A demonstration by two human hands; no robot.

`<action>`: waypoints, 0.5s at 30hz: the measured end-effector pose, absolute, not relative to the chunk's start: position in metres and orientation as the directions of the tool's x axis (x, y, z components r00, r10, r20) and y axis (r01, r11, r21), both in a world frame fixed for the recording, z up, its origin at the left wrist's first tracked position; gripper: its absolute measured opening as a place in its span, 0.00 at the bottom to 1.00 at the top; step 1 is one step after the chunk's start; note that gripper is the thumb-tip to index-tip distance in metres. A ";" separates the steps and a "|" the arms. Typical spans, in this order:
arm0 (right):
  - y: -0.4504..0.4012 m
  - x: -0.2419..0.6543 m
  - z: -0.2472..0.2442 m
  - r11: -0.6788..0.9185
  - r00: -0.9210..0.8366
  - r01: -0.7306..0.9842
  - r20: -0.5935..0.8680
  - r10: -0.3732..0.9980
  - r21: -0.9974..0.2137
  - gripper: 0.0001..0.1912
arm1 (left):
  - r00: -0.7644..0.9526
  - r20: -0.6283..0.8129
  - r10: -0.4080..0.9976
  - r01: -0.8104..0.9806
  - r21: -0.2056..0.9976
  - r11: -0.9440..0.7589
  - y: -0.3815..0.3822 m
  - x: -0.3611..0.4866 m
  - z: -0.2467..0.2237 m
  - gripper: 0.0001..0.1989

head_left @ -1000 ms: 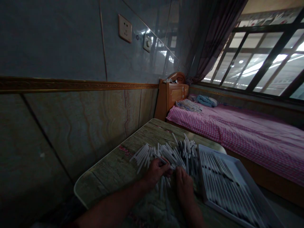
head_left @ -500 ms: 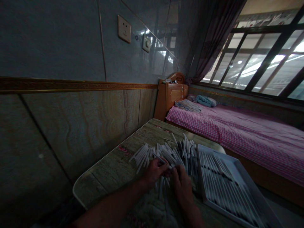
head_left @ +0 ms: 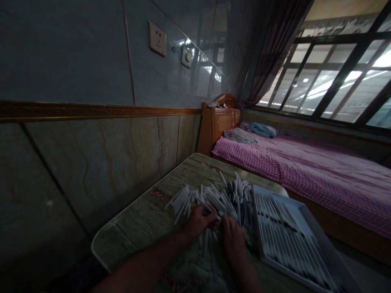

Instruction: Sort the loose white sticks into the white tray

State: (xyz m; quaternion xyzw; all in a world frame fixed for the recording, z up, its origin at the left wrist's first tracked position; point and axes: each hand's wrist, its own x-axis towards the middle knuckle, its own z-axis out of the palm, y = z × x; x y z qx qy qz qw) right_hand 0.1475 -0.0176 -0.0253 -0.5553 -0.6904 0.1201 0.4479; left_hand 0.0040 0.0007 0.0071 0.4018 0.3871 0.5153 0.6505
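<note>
At the bottom centre of the frame, what are the hands doing?

The left hand (head_left: pixel 199 223) is curled around a thin white tube (head_left: pixel 206 207), pinching it against the palm side; the right hand (head_left: pixel 233 243) sits just beside it, fingers bent inward, though whether it holds anything I cannot tell.

And the other tubes?

A loose, criss-crossed heap of thin white tubes (head_left: pixel 221 195) lies right under both hands, on a rounded-corner tabletop with a wood-grain pattern (head_left: pixel 128 232); just beside the heap, towards the lower right, a shallow white rectangular tray (head_left: pixel 258 240) holds white tubes in tight parallel rows (head_left: pixel 284 232).

What's beyond the table?

Towards the right, a bed with a pink gingham sheet (head_left: pixel 305 171) and a crumpled blue cloth (head_left: pixel 261 130) near its orange wooden headboard (head_left: pixel 218 126); at the upper right, a dark-framed window (head_left: pixel 336 73) with a sheer dark curtain (head_left: pixel 271 53); at the upper left, a cream wall socket (head_left: pixel 157 38) on grey wall tiles (head_left: pixel 67 53).
</note>
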 end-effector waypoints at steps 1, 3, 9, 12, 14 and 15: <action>-0.017 0.148 -0.025 0.340 0.019 0.648 0.462 0.887 -0.681 0.23 | 0.167 -0.089 0.982 -0.355 0.924 0.144 0.001 0.004 0.007 0.23; -0.018 0.147 -0.024 0.296 0.035 0.624 0.405 0.914 -0.723 0.23 | 0.154 -0.092 0.984 -0.352 0.925 0.141 0.002 0.005 0.007 0.23; -0.020 0.142 -0.023 0.310 0.052 0.560 0.406 0.912 -0.768 0.21 | 0.154 -0.057 0.986 -0.342 0.934 0.107 0.001 0.004 0.010 0.21; -0.019 0.141 -0.022 0.298 0.043 0.496 0.366 0.930 -0.816 0.25 | 0.186 -0.038 0.982 -0.314 0.945 0.096 0.001 0.002 0.010 0.19; -0.019 0.140 -0.020 0.268 0.051 0.441 0.323 0.945 -0.856 0.25 | 0.179 -0.028 0.983 -0.287 0.955 0.080 0.003 0.000 0.009 0.17; -0.020 0.139 -0.019 0.261 0.054 0.417 0.311 0.949 -0.871 0.24 | 0.170 -0.021 0.985 -0.270 0.961 0.067 0.004 0.000 0.009 0.16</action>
